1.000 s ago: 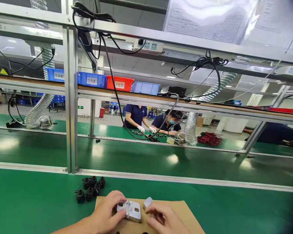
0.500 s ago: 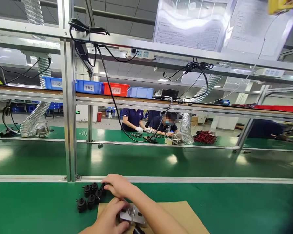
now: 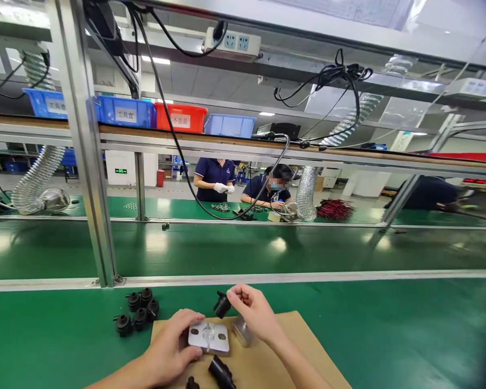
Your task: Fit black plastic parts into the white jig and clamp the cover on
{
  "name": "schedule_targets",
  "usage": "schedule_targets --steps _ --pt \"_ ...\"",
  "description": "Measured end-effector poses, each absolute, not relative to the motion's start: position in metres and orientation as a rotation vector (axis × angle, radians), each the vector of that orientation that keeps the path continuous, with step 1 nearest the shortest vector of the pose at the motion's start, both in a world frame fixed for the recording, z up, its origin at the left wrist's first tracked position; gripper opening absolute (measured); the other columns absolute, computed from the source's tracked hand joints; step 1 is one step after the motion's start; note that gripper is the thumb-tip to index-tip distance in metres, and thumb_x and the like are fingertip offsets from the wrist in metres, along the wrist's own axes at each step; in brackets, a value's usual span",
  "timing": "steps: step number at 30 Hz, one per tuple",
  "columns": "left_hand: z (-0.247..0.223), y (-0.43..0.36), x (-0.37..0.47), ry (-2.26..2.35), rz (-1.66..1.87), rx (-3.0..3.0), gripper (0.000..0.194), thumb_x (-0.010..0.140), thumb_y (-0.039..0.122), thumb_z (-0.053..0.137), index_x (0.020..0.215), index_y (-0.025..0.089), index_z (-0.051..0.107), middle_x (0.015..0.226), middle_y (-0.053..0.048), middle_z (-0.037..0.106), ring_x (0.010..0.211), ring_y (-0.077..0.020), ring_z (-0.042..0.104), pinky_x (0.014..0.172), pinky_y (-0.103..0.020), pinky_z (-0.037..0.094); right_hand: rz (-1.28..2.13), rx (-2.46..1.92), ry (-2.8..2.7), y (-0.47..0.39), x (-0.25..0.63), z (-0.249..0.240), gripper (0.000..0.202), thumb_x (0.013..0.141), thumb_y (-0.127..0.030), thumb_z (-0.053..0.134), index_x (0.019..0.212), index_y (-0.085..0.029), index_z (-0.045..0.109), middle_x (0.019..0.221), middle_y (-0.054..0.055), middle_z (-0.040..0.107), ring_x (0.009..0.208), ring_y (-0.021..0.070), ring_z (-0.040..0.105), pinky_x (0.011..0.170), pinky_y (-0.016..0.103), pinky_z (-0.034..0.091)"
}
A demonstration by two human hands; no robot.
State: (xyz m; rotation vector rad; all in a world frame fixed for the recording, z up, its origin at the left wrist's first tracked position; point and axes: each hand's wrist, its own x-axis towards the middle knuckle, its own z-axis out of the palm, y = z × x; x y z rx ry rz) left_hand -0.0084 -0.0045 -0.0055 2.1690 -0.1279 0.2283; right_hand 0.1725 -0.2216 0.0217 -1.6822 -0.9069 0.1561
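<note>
My left hand (image 3: pixel 174 343) grips the left edge of a silvery metal plate (image 3: pixel 221 337) with two dark oval holes and a clear piece at its middle. Between the fingertips of my right hand (image 3: pixel 253 310) is a small black cylindrical part (image 3: pixel 222 304), held just above the brown cardboard sheet (image 3: pixel 291 340). Below that hand sits a metal block (image 3: pixel 243 330), partly covered by it. A larger black tube-like part (image 3: pixel 221 371) lies in front of the plate, beside another black piece (image 3: pixel 191 383) at the bottom edge. Several black parts (image 3: pixel 140 319) stand grouped on the green mat to the left.
A metal post (image 3: pixel 83 146) rises at the left from the white rail (image 3: pixel 235 280) behind the work surface. Blue and red bins (image 3: pixel 181 117) line the shelf. A black cable (image 3: pixel 178 146) hangs down. People (image 3: pixel 214 178) are at the far bench.
My right hand has moved from the black group to the right, carrying one black part. My left hand stays at the plate, now more visible. The camera view has shifted.
</note>
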Motion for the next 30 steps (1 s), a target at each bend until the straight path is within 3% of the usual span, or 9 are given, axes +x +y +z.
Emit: schedule_targets --steps 6,10,13,30 --pt "-0.006 -0.002 -0.011 -0.173 0.216 2.141 0.059 0.097 0.03 0.069 0.152 0.036 0.049 0.144 -0.008 0.058 0.13 -0.0283 0.058 0.114 -0.045 0.044 0.065 -1.608 -1.009 -0.236 0.151 0.024 0.036 0.11 -0.05 0.054 0.107 -0.02 0.074 0.1 0.008 0.068 0.089 0.0235 0.063 0.078 0.034 0.049" --pt "-0.003 -0.004 -0.012 -0.202 0.203 2.097 0.06 0.099 0.031 0.068 0.154 0.037 0.046 0.144 -0.007 0.058 0.13 -0.0267 0.058 0.114 -0.043 0.045 0.028 -1.55 -1.133 -0.234 0.144 0.029 0.024 0.111 -0.035 0.052 0.111 -0.022 0.072 0.109 0.007 0.068 0.104 0.0238 0.063 0.093 0.037 0.049" --pt "0.0 -0.004 -0.012 -0.179 0.187 2.083 0.06 0.099 0.031 0.068 0.154 0.036 0.046 0.142 -0.007 0.06 0.126 -0.0254 0.06 0.111 -0.041 0.047 0.019 -1.544 -1.197 -0.233 0.136 0.029 0.02 0.112 -0.028 0.05 0.114 -0.024 0.07 0.109 0.005 0.068 0.104 0.0227 0.062 0.091 0.036 0.048" --pt "0.011 -0.008 -0.011 -0.102 0.16 2.02 0.059 0.099 0.045 0.071 0.152 0.03 0.049 0.136 -0.008 0.065 0.115 -0.0234 0.062 0.103 -0.038 0.048 0.035 -1.59 -1.25 -0.231 0.117 0.034 0.023 0.112 -0.025 0.049 0.115 -0.023 0.072 0.104 0.005 0.068 0.097 0.0221 0.062 0.082 0.034 0.046"
